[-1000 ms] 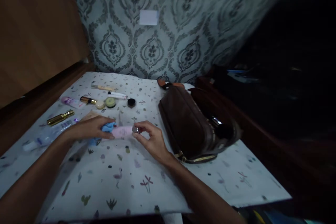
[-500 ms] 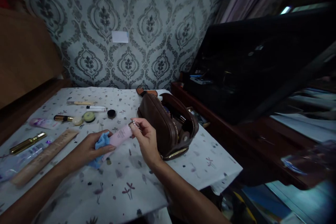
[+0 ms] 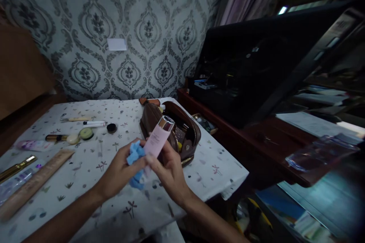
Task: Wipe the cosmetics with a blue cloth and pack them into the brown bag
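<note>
A pink cosmetic tube [image 3: 156, 141] with a shiny silver cap is held tilted in front of me, cap end up and to the right. My left hand [image 3: 122, 167] is closed on a crumpled blue cloth [image 3: 136, 155] pressed against the tube's side. From the right, my right hand [image 3: 168, 167] grips the same tube, thumb on its lower part. Just behind the hands, a brown makeup bag [image 3: 151, 117] stands unzipped, with several items inside that I cannot make out fully. The tube hides part of the bag's opening.
On the left of the patterned tablecloth [image 3: 114, 212] lie a long beige tube [image 3: 37, 184], a gold tube [image 3: 18, 168], a green-lidded jar [image 3: 86, 133], a black lid [image 3: 111, 128] and a white pen-like item [image 3: 94, 123]. A dark television [image 3: 256, 68] stands at right.
The tube has swung more upright, its silver cap now uncovered. My right hand has moved from the cap down to the tube's body. The view has turned slightly right.
</note>
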`<action>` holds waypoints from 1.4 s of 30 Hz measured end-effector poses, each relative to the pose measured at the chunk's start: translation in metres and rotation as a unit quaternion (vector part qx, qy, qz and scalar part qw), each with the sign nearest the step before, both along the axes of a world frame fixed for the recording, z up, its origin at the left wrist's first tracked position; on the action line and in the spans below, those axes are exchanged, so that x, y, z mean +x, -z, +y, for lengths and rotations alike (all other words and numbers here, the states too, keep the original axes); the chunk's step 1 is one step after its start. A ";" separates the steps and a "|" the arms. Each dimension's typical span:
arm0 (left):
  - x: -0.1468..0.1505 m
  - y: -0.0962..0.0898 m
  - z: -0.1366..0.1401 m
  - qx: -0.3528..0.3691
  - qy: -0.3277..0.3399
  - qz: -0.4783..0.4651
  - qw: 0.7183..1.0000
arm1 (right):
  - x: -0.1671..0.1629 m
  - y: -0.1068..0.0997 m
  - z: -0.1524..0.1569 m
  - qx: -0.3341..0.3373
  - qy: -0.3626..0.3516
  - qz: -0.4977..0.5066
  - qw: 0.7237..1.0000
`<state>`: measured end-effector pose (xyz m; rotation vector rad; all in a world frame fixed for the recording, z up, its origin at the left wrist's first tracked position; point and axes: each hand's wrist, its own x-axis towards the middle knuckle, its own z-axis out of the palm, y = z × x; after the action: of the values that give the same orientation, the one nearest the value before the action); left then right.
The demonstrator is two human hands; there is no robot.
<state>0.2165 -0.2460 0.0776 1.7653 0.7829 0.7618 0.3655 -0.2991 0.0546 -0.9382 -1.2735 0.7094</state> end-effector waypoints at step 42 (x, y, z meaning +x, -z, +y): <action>0.051 0.007 0.026 0.660 0.047 0.209 0.720 | 0.135 0.009 -0.083 -0.148 0.150 -0.132 0.969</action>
<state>0.2677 -0.2202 0.0703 3.3388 0.3438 0.9358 0.5007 -0.3819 0.0451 -1.4755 -1.2352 0.5548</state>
